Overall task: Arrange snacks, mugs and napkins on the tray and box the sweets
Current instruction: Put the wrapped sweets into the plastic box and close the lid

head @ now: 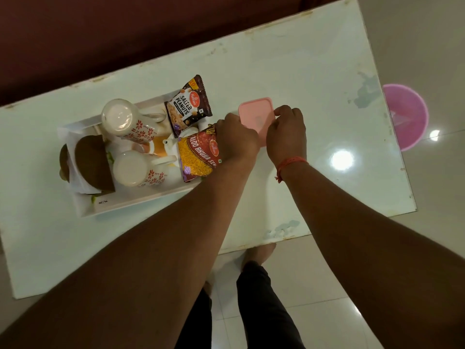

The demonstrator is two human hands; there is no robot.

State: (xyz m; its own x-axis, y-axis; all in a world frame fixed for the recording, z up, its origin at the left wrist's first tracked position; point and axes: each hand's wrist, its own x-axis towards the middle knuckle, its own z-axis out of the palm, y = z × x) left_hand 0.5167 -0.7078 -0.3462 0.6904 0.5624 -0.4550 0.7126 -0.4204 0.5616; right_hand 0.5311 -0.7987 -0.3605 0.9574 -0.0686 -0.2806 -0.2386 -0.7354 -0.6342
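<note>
A white tray point(130, 201) lies on the left half of the table. It holds two white mugs with red flower prints point(125, 120) point(137, 168), a salted peanuts packet point(187, 105), an aloo bhujia sev packet point(198, 157), folded napkins point(75, 177) and brown round pieces point(91, 162). Just right of the tray stands a small pink-lidded box point(255, 110). My left hand point(236, 137) grips the box's left side. My right hand point(286, 133) grips its right edge, fingers curled on the lid. What is inside the box is hidden.
The white table point(314, 79) has a worn edge close to my legs. A dark maroon sofa point(100, 34) runs behind it. A pink plastic tub point(409, 117) sits on the glossy floor past the table's right end. My feet point(259, 253) stand under the near edge.
</note>
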